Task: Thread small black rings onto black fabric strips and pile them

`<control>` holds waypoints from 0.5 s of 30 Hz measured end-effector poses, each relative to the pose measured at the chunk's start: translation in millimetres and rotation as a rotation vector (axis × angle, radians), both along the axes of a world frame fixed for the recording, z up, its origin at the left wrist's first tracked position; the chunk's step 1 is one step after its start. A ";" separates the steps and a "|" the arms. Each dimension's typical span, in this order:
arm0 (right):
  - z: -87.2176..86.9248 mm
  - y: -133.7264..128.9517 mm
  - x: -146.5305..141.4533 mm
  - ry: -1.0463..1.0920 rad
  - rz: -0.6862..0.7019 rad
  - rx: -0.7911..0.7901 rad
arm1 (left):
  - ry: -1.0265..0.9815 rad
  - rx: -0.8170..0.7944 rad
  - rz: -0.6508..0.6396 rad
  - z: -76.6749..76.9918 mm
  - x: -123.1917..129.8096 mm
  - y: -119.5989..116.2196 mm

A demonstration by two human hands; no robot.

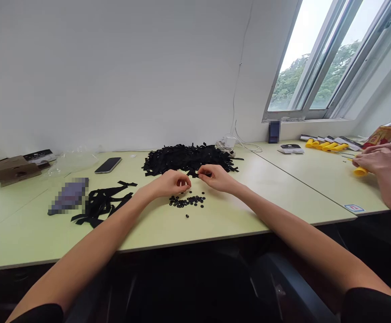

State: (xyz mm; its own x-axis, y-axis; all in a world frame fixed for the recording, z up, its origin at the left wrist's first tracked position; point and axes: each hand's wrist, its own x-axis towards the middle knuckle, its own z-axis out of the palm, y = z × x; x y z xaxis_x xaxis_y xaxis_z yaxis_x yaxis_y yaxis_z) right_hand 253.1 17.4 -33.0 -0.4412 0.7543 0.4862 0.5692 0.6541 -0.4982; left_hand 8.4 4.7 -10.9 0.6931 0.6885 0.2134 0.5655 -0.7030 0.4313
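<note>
My left hand (174, 183) is closed in a pinch at the near edge of the pile; whatever is between its fingertips is too small to make out. Facing it, my right hand (216, 178) pinches the end of a short black strip (193, 173) in front of the heap. Behind both hands spreads a big heap of black fabric strips (185, 157). Small black ring-like pieces (182, 202) lie scattered on the table just below my hands, and one dark piece (187, 216) sits apart, closer to the front edge.
Longer black strips (103, 204) lie left, beside a blurred-out item (69, 196). Behind them are a phone (108, 165), clear plastic (76, 161) and cardboard (12, 169). A power strip (227, 142) stands by the wall. At right, another person's hands (375, 157) hold a yellow tube (360, 171).
</note>
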 end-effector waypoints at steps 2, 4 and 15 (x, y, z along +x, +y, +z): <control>0.3 0.7 0.0 -0.008 -0.009 -0.005 | 0.014 -0.011 -0.053 2.0 5.1 -6.4; 0.2 1.2 0.0 -0.013 -0.015 -0.006 | 0.033 0.012 -0.102 2.5 10.9 -11.6; 0.9 -1.6 -1.0 -0.006 -0.009 0.005 | 0.124 0.099 -0.185 0.6 15.3 -14.8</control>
